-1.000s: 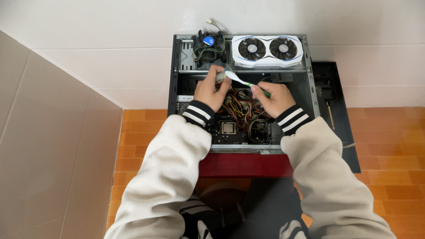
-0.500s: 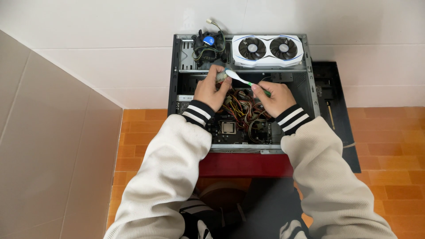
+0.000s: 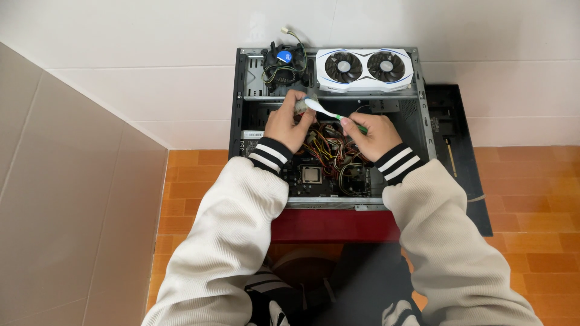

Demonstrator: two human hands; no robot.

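So my right hand [image 3: 370, 134] is gripping a toothbrush [image 3: 329, 112] by its green end, long axis running up-left across the middle of the frame, white head landing on the small grey part [image 3: 299, 106] pinched in my left hand [image 3: 289, 125] fingers, over the open PC case [image 3: 238, 108], left of the graphics card [image 3: 364, 68].

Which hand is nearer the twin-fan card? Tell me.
Right. The right hand sits just below the twin-fan card, holding a brush; the left hand is farther left, below the loose fan.
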